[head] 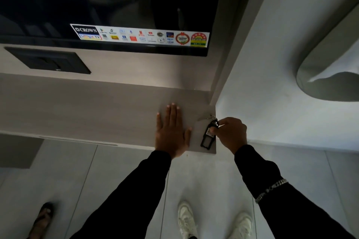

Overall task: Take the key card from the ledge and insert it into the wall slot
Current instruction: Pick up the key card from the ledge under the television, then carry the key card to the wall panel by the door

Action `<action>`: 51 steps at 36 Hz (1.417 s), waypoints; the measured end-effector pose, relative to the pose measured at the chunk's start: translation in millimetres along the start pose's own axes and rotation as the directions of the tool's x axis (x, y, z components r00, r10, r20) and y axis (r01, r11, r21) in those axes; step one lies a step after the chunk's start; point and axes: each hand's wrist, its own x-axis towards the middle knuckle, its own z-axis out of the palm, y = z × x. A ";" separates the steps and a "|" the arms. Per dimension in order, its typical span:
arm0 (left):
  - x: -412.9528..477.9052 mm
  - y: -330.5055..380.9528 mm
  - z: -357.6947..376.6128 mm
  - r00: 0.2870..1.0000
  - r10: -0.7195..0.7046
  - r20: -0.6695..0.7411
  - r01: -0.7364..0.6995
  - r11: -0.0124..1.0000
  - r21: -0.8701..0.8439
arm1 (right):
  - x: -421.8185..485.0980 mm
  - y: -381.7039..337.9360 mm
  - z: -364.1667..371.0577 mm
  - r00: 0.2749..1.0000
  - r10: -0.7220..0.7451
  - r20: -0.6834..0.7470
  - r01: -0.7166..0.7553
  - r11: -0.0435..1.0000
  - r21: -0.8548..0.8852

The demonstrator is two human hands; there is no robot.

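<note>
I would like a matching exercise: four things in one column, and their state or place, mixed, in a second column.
1. left hand
2. right hand
3. key card
4. television

a. lies at the ledge's right end
b. pinches the black key tag
c. hangs above the ledge
d. rests flat, fingers spread

Pairs: 1-d, 2-b, 3-a, 4-c

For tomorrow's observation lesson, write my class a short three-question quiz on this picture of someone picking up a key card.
1. True or false: the left hand lies flat on the ledge.
2. Which hand has its grip on the black key tag? A) left B) right C) neither
3. Fill in: above the ledge hangs a dark ____ with a sticker strip.

Key:
1. True.
2. B, the right hand.
3. Television.
</note>
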 end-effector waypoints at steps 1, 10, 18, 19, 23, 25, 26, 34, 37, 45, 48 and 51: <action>0.2 0.3 -0.9 1.000 -0.003 0.011 0.003 1.000 0.000 | -1.2 -0.2 -2.6 1.000 0.025 0.015 -0.026 0.998 0.050; -20.0 22.3 -4.4 0.976 0.140 0.164 -0.137 0.990 -0.031 | -27.4 16.7 -40.6 0.931 0.165 0.325 -0.320 0.798 0.511; -22.7 70.9 -31.6 0.967 0.197 0.159 -0.147 0.949 -0.279 | -57.1 38.9 -100.4 0.964 0.127 0.233 -0.232 0.826 0.514; -24.2 80.5 -34.7 0.966 0.213 0.144 -0.164 0.942 -0.291 | -61.8 43.0 -110.6 0.968 0.121 0.218 -0.220 0.824 0.522; -31.3 125.4 -41.8 0.951 0.301 0.064 -0.265 0.907 -0.328 | -75.9 68.5 -149.5 0.985 0.098 0.139 -0.161 0.799 0.580; -33.8 152.1 -44.5 0.935 0.353 0.034 -0.322 0.884 -0.338 | -84.7 84.2 -171.7 0.990 0.100 0.099 -0.140 0.777 0.614; -34.8 167.4 -46.1 0.926 0.378 0.015 -0.350 0.870 -0.346 | -89.6 92.8 -184.4 0.991 0.101 0.084 -0.131 0.766 0.630; -49.6 317.5 -52.1 0.824 0.555 -0.116 -0.548 0.728 -0.412 | -120.9 185.6 -293.5 0.995 0.086 -0.041 -0.035 0.736 0.676; -56.7 382.0 -52.7 0.783 0.602 -0.159 -0.603 0.671 -0.432 | -130.0 222.6 -337.0 0.993 0.086 -0.085 -0.003 0.721 0.693; -71.2 545.0 -55.0 0.720 0.656 -0.226 -0.659 0.544 -0.520 | -149.4 316.5 -453.8 0.971 0.127 -0.204 0.063 0.684 0.726; -73.0 595.6 -52.6 0.688 0.687 -0.232 -0.682 0.505 -0.529 | -151.8 346.9 -492.7 0.965 0.136 -0.225 0.075 0.677 0.732; -70.9 642.9 -47.9 0.637 0.734 -0.235 -0.718 0.455 -0.526 | -149.7 375.6 -528.3 0.959 0.146 -0.243 0.085 0.670 0.738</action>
